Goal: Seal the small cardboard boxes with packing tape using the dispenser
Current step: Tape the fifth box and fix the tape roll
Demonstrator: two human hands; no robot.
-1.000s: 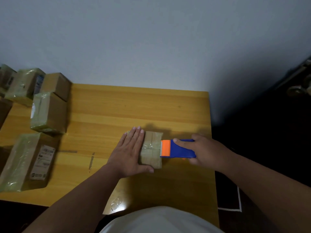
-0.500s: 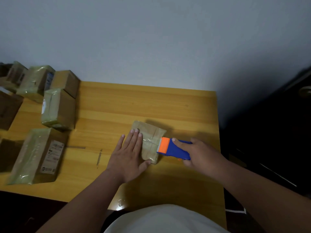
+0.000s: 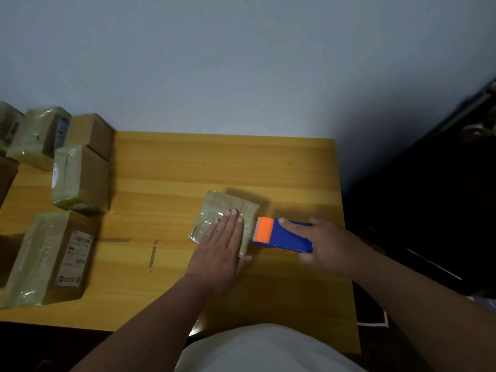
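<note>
— Surface? Room?
— Yellow wooden table (image 3: 188, 167) against pale blue-grey wall (image 3: 214, 63); dark door at 3 o'clock.
— Task box?
— Small cardboard box (image 3: 228, 208) near table centre, slightly toward 3 o'clock. Flat, squarish, turned at a slant, wrapped in glossy clear tape with wrinkles and visible strip seams.
— Left hand (image 3: 220, 242)?
— Flat on box top, fingers straight and together, pressing down; thumb at near edge.
— Right hand (image 3: 330, 242)?
— Curled around blue tape dispenser (image 3: 284, 236), index finger laid along top. Orange head with toothed blade just beside box's 3 o'clock edge; contact hard to tell.
— Elsewhere?
— Other taped boxes (image 3: 77, 181) clustered at 9 to 10 o'clock; nearest one showing a printed label (image 3: 73, 257).
</note>
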